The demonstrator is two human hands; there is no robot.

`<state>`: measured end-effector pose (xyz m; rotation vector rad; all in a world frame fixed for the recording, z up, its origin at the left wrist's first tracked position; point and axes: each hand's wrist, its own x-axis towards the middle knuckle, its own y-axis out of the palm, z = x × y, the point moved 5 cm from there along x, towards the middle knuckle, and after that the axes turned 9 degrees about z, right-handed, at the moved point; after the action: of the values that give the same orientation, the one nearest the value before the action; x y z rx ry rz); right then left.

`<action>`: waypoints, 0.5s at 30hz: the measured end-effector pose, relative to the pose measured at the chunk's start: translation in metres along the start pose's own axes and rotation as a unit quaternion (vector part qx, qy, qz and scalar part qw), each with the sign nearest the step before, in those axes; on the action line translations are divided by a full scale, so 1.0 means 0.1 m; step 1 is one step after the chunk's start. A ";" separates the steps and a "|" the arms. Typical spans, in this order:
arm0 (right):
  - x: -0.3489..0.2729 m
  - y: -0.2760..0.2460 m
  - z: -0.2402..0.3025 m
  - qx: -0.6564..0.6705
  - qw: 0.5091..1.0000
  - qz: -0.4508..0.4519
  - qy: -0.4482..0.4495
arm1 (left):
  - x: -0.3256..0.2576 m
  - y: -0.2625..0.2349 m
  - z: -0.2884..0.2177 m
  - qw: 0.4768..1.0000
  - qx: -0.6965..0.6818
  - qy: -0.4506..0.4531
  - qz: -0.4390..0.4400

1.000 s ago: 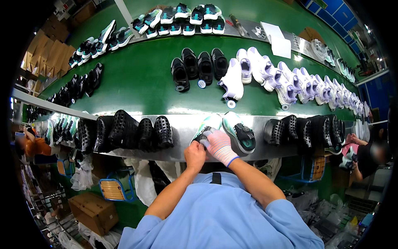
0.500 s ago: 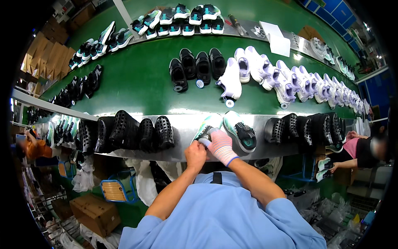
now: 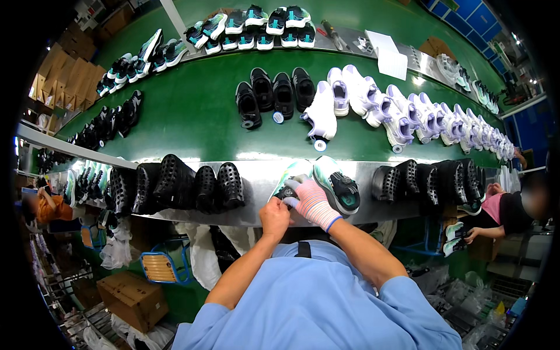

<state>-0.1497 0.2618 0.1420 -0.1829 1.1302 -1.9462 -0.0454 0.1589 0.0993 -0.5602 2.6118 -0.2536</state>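
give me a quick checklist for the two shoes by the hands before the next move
1. Both hands at the left shoe: ok, left hand and right hand meet at its near end.
2. Both hands gloved: not ok, the right wears a striped glove, the left is bare.
3. Right shoe upright on the ledge: ok, opening up, toe pointing away.
4. Right hand off the right shoe: cannot tell, they overlap in this view.
5. Left shoe's opening fully in sight: not ok, the hands cover part of it.
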 end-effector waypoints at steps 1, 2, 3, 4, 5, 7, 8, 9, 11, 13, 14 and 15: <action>0.05 -0.01 0.00 -0.010 0.999 0.023 -0.032 | 0.00 0.01 0.01 1.000 -0.007 -0.011 0.003; 0.09 -0.02 0.01 -0.020 0.997 0.046 -0.064 | 0.00 0.03 0.00 1.000 -0.003 -0.007 0.004; 0.09 -0.02 -0.03 -0.015 0.997 0.066 -0.043 | 0.00 0.05 -0.01 1.000 0.001 -0.003 0.005; 0.11 -0.04 0.00 -0.023 0.997 0.071 -0.017 | -0.02 0.04 0.00 1.000 0.009 -0.004 0.006; 0.14 -0.06 0.03 -0.030 0.997 0.077 0.007 | -0.02 0.04 0.00 1.000 0.017 -0.001 0.002; 0.20 -0.04 0.05 -0.049 0.995 0.080 0.043 | 0.02 0.07 -0.03 1.000 0.030 0.006 -0.008; 0.19 -0.05 0.05 -0.043 0.995 0.084 0.039 | 0.00 0.08 -0.03 0.999 0.038 0.009 -0.008; 0.18 -0.06 0.05 -0.037 0.995 0.088 0.034 | -0.01 0.09 -0.03 0.999 0.046 0.012 -0.009; 0.14 -0.11 0.01 -0.020 0.995 0.095 -0.007 | -0.02 0.08 -0.04 0.999 0.040 0.007 -0.007; 0.20 -0.19 -0.03 -0.050 0.987 0.142 -0.063 | 0.00 0.09 -0.06 1.000 0.012 -0.009 0.001; 0.21 -0.22 -0.04 -0.065 0.980 0.164 -0.089 | -0.01 0.11 -0.06 1.000 0.008 -0.014 0.003; 0.25 -0.12 -0.14 -0.114 0.970 0.188 -0.105 | -0.01 0.14 -0.07 1.000 0.004 -0.018 0.005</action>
<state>-0.1796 0.2556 0.1363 -0.2711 1.1505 -1.4279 -0.0524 0.1724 0.1028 -0.5433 2.5774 -0.2490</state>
